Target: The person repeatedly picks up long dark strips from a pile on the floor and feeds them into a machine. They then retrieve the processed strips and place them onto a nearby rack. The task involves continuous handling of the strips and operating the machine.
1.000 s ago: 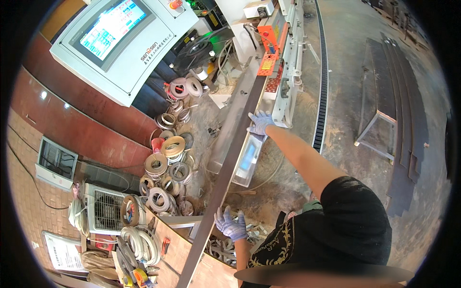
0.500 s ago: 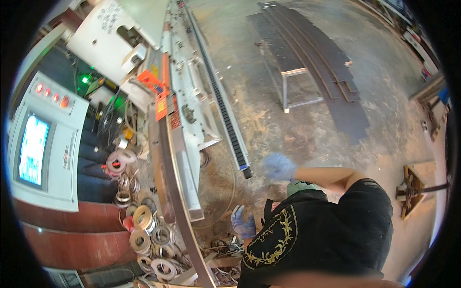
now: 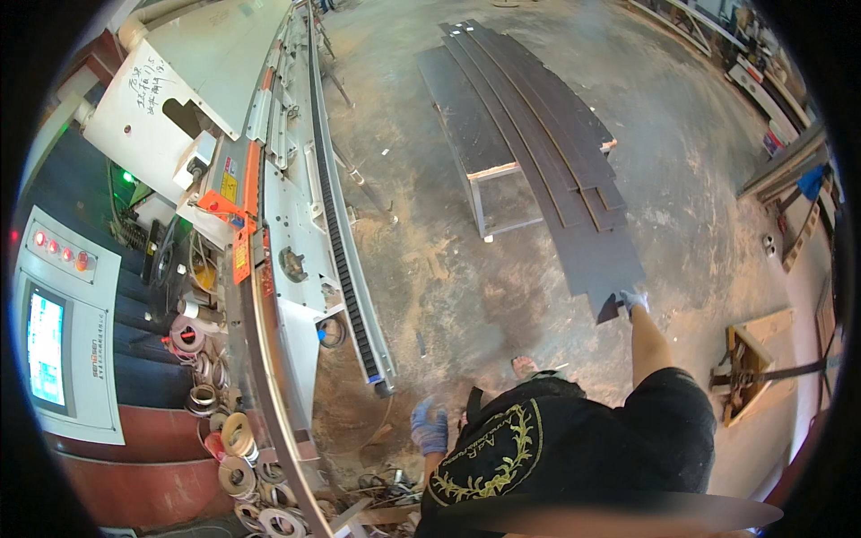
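My right hand, in a blue-grey glove, is at the near end of a stack of long dark boards. Its fingers close on the corner of the nearest board, partly hidden by the edge. A darker patch lies on the board beside the fingers. My left hand, gloved alike, hangs low near the end of the machine's conveyor track. It holds nothing, and its fingers are apart and slightly bent. The boards rest on a metal-legged stand, staggered and overhanging its near end.
On the left runs a long machine with an orange bracket and a control panel with a lit screen. Several rolls of banding lie beneath it. A long narrow strip stretches along its near side. A wooden frame stands at the right.
My right hand has reached forward and right, from mid-air to the boards' near end. The left hand stays low, its fingers less spread. The view has shifted, with the boards now nearer.
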The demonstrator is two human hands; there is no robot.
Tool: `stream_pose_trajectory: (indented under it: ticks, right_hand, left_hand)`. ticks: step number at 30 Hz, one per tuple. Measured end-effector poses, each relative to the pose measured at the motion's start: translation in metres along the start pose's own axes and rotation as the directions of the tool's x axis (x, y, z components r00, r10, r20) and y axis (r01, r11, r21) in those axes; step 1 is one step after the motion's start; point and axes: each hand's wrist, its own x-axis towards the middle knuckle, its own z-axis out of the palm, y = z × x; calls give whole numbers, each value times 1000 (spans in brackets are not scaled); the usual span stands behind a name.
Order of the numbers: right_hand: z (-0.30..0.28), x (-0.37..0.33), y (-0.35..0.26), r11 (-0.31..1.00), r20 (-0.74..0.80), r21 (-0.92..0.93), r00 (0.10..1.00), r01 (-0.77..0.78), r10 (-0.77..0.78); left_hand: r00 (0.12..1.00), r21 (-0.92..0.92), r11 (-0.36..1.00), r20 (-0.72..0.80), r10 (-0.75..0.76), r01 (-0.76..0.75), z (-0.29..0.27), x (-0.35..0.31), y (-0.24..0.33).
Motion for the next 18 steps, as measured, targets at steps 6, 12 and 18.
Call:
stream_pose_trajectory:
  ticks: [6, 12, 18]
  right_hand:
    - [21, 63, 17, 919, 285, 292, 941, -266, 182]
    - [13, 28, 15, 865, 402, 425, 912, -265, 82]
    - [61, -40, 14, 875, 490, 394, 870, -283, 61]
  left_hand:
    - [998, 58, 998, 42, -39, 36, 22, -6, 37]
    - [988, 81, 989, 77, -130, 124, 32, -2, 63]
    - [989, 70, 987, 20, -145, 143, 52, 14, 79]
